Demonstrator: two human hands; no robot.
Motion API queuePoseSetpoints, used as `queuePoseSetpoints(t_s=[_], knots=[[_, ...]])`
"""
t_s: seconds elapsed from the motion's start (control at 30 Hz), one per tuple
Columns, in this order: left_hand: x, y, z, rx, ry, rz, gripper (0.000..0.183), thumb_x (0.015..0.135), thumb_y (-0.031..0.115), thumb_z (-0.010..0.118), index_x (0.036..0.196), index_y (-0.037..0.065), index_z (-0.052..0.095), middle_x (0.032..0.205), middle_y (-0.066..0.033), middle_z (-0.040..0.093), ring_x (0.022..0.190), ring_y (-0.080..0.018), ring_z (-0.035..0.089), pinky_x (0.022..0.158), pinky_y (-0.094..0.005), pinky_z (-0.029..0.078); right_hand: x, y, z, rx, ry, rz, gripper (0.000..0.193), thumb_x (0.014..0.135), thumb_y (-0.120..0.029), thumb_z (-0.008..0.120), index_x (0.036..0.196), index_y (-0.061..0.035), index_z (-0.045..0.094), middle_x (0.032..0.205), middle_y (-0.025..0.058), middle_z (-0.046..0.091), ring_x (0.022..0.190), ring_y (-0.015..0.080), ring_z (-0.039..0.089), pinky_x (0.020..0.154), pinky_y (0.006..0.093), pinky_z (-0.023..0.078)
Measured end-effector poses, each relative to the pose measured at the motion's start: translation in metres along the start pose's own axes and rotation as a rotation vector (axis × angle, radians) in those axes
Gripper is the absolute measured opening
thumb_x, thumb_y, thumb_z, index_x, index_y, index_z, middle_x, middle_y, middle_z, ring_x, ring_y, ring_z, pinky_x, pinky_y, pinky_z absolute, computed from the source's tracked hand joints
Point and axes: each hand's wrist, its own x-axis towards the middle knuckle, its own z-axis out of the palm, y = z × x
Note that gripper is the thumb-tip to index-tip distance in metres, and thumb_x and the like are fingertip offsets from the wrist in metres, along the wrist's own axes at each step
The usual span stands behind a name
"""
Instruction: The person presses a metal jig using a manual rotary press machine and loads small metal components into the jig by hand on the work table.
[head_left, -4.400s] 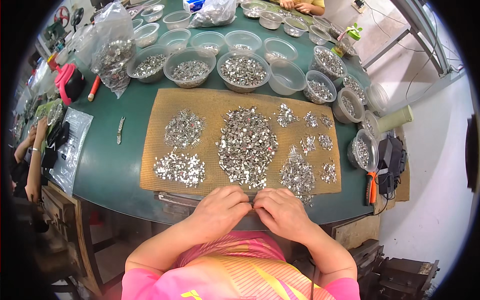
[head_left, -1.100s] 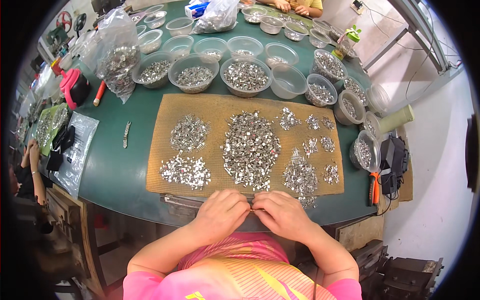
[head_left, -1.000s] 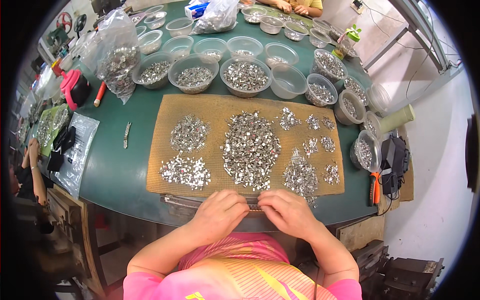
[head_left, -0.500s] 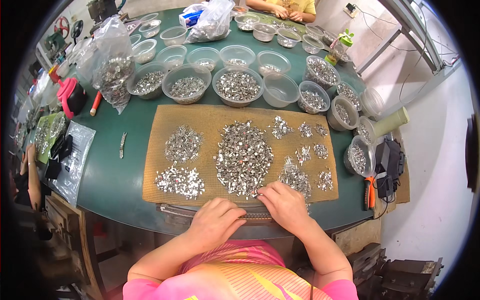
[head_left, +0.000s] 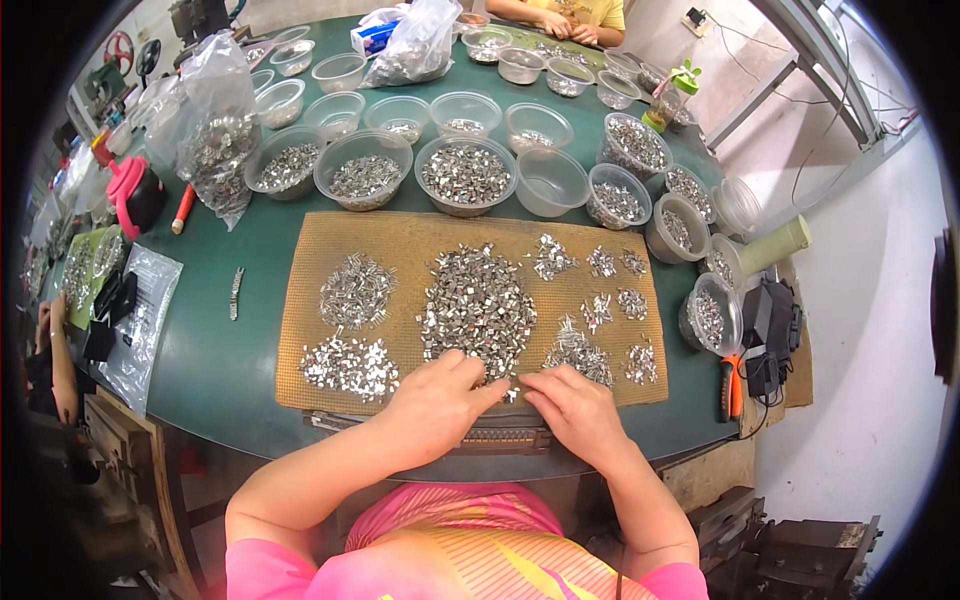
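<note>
A big heap of small silvery metal pieces (head_left: pixel 478 300) lies in the middle of a brown textured mat (head_left: pixel 410 230). My left hand (head_left: pixel 432 405) reaches to the near edge of this heap, its thumb and fingers drawn together among the pieces. Just to its right, my right hand (head_left: pixel 575 408) is closed in a pinch above the mat's front edge; whatever its fingertips grip is too small to make out. Below both hands, along the mat's front, runs a dark slotted strip (head_left: pixel 500 437) with a row of small metal pieces in it. My left forearm partly covers it.
Smaller piles flank the heap, such as thin silvery pieces (head_left: pixel 357 290) and bright flat pieces (head_left: pixel 350 368). Clear plastic bowls (head_left: pixel 466 175) line the far side. A linked metal strip (head_left: pixel 236 293) lies left, orange-handled pliers (head_left: pixel 730 388) right. A co-worker's hands (head_left: pixel 570 28) work opposite.
My left hand has moved up and right from the slotted strip to the heap's near edge. The right hand has stayed nearly in place, its fingertips still together. The view has shifted slightly.
</note>
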Motion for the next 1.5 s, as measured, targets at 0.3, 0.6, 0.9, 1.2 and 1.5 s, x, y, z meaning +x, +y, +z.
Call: queuePoseSetpoints(t_s=[0.3, 0.6, 0.9, 1.2, 1.5], knots=[[0.003, -0.001, 0.019, -0.064, 0.025, 0.014, 0.024, 0.084, 0.016, 0.074, 0.108, 0.014, 0.074, 0.090, -0.0049, 0.058, 0.089, -0.0235, 0.059, 0.075, -0.0345, 0.054, 0.002, 0.000, 0.009, -0.121, 0.052, -0.093, 0.011, 0.086, -0.013, 0.076, 0.095, -0.0100, 0.072, 0.087, 0.0037, 0.065, 0.076, 0.0235, 0.068, 0.066, 0.0360, 0.056], [0.011, 0.002, 0.022, -0.092, 0.039, 0.047, 0.014, 0.079, 0.010, 0.068, 0.093, 0.007, 0.065, 0.090, -0.0091, 0.052, 0.089, -0.0272, 0.057, 0.072, -0.0380, 0.053, -0.013, -0.001, -0.010, 0.041, -0.004, -0.095, 0.011, 0.086, -0.013, 0.074, 0.096, -0.0079, 0.071, 0.097, 0.0034, 0.071, 0.084, 0.0237, 0.069, 0.071, 0.0359, 0.056], [0.015, 0.001, 0.028, -0.151, 0.081, 0.017, 0.011, 0.084, 0.013, 0.071, 0.089, 0.007, 0.063, 0.086, -0.0077, 0.054, 0.087, -0.0271, 0.059, 0.073, -0.0386, 0.053, -0.026, -0.011, -0.011, 0.065, -0.038, -0.128, 0.010, 0.083, -0.009, 0.076, 0.093, -0.0077, 0.074, 0.102, 0.0046, 0.075, 0.094, 0.0263, 0.070, 0.082, 0.0376, 0.056], [0.014, -0.002, 0.013, -0.257, 0.067, -0.025, 0.013, 0.089, 0.015, 0.071, 0.092, 0.006, 0.061, 0.088, -0.0097, 0.059, 0.089, -0.0303, 0.062, 0.076, -0.0420, 0.052, -0.018, -0.003, -0.004, 0.020, -0.014, -0.093, 0.012, 0.085, -0.013, 0.075, 0.097, -0.0099, 0.073, 0.098, 0.0031, 0.071, 0.089, 0.0232, 0.069, 0.074, 0.0352, 0.056], [-0.002, -0.005, -0.007, -0.448, 0.073, -0.233, 0.015, 0.090, 0.012, 0.071, 0.097, 0.004, 0.060, 0.088, -0.0121, 0.065, 0.085, -0.0331, 0.066, 0.074, -0.0431, 0.053, 0.003, -0.007, 0.007, -0.151, 0.000, -0.084, 0.013, 0.086, -0.014, 0.076, 0.095, -0.0094, 0.069, 0.085, 0.0045, 0.065, 0.077, 0.0253, 0.068, 0.066, 0.0368, 0.055]])
